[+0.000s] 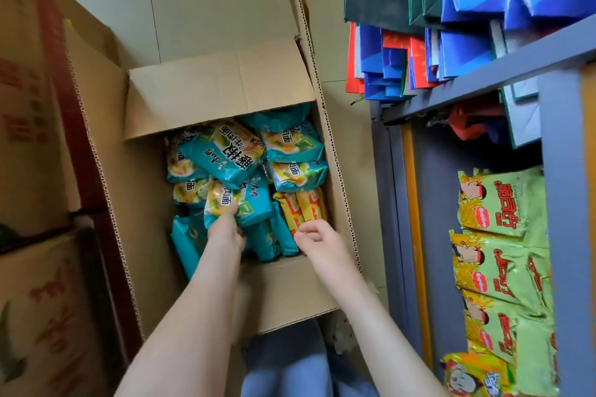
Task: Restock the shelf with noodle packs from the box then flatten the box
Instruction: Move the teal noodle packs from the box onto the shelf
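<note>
At nine o'clock, stacked cartons (29, 138) are standing beside the open cardboard box (219, 87) full of noodle packs. The left hand (225, 229) is gripping a teal noodle pack (248, 203) inside it. At the box's five o'clock, the right hand (317, 240) is curling over yellow packs (304, 206); I cannot tell whether it is holding one. At three o'clock, green packs (496, 203) are lying on the grey shelf (483, 80).

Teal noodle packs (245, 167), brown box (222, 87), grey shelf (483, 77)
</note>
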{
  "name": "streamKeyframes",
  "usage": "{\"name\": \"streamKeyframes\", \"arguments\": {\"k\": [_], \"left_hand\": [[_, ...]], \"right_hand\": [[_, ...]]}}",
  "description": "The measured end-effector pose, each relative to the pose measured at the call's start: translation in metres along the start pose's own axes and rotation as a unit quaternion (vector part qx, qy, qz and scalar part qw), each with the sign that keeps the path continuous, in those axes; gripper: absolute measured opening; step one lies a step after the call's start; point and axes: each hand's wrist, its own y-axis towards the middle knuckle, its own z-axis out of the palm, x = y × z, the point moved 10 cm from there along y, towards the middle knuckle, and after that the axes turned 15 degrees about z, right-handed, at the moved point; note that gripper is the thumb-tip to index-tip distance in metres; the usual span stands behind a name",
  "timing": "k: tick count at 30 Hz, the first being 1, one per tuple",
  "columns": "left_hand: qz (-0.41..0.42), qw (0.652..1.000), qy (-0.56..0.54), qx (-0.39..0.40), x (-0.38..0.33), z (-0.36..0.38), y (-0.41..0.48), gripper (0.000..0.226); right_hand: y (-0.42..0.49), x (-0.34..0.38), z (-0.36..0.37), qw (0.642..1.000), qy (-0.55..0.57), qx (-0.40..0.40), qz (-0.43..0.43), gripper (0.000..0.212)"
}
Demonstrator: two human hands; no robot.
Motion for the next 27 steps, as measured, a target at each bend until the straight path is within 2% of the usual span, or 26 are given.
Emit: {"name": "streamKeyframes", "arguments": {"k": [4, 6, 11, 14, 15, 17, 19, 21, 23, 25, 27], "left_hand": [[-0.014, 0.995, -0.099, -0.032, -0.015, -0.008, -0.069, 0.044], [-0.028, 0.989, -0.14, -0.023, -0.023, -0.006, -0.119, 0.044], [-0.028, 0.979, -0.172, 0.105, -0.051, 0.013, -0.251, 0.047], [-0.013, 0.969, -0.168, 0.182, -0.07, 0.024, -0.33, 0.044], [-0.01, 0.965, -0.158, 0.21, -0.074, 0.027, -0.356, 0.042], [0.0, 0.95, -0.136, 0.28, -0.081, 0.034, -0.402, 0.038], [0.007, 0.927, -0.105, 0.36, -0.081, 0.04, -0.446, 0.04], [0.012, 0.898, -0.057, 0.437, -0.081, 0.042, -0.487, 0.049], [0.034, 0.867, -0.005, 0.498, -0.082, 0.042, -0.518, 0.039], [0.083, 0.848, 0.045, 0.521, -0.092, 0.041, -0.532, 0.027], [0.151, 0.823, 0.091, 0.54, -0.104, 0.046, -0.551, 0.037]], "right_hand": [[-0.049, 0.013, -0.01, 1.0, -0.004, 0.006, -0.005, 0.023], [-0.078, 0.02, -0.023, 1.0, -0.008, -0.008, -0.005, 0.027], [-0.15, 0.034, -0.068, 0.998, 0.048, -0.031, 0.0, 0.05], [-0.191, 0.04, -0.093, 0.984, 0.179, 0.007, 0.001, 0.076], [-0.206, 0.043, -0.101, 0.97, 0.243, 0.029, -0.002, 0.075], [-0.239, 0.052, -0.124, 0.931, 0.359, 0.052, -0.037, 0.052], [-0.273, 0.053, -0.156, 0.91, 0.408, 0.012, -0.079, 0.041], [-0.306, 0.043, -0.187, 0.901, 0.419, -0.049, -0.101, 0.042], [-0.342, 0.027, -0.218, 0.894, 0.421, -0.093, -0.122, 0.036], [-0.379, 0.016, -0.243, 0.887, 0.424, -0.107, -0.15, 0.028], [-0.418, 0.004, -0.272, 0.884, 0.412, -0.135, -0.176, 0.028]]}}
